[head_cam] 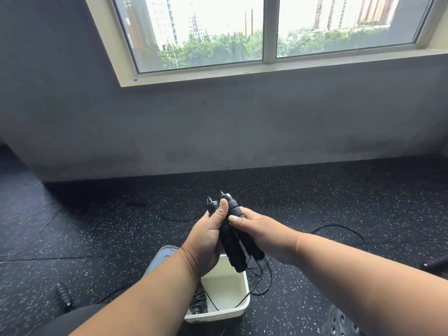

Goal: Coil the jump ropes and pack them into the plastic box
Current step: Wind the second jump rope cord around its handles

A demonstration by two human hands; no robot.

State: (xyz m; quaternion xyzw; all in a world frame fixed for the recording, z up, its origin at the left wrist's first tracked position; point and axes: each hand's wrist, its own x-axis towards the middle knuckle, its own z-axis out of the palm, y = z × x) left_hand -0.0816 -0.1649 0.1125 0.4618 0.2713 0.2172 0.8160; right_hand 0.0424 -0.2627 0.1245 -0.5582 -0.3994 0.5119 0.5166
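Note:
Two black jump-rope handles (234, 241) are held side by side above the floor, tips pointing away from me. My left hand (208, 236) grips one handle, thumb up along it. My right hand (264, 232) grips the other handle from the right. Their thin black cord (263, 278) hangs in loops below the handles and trails over the floor to the right. Under my hands stands the white plastic box (240, 307), with another black jump rope (198, 304) lying in its left side, partly hidden by my left forearm.
A pale lid (161, 259) leans beside the box on its left. Another black handle (63, 295) lies on the speckled black rubber floor at lower left, and one more (434, 264) at the right edge. A grey wall with a window rises ahead.

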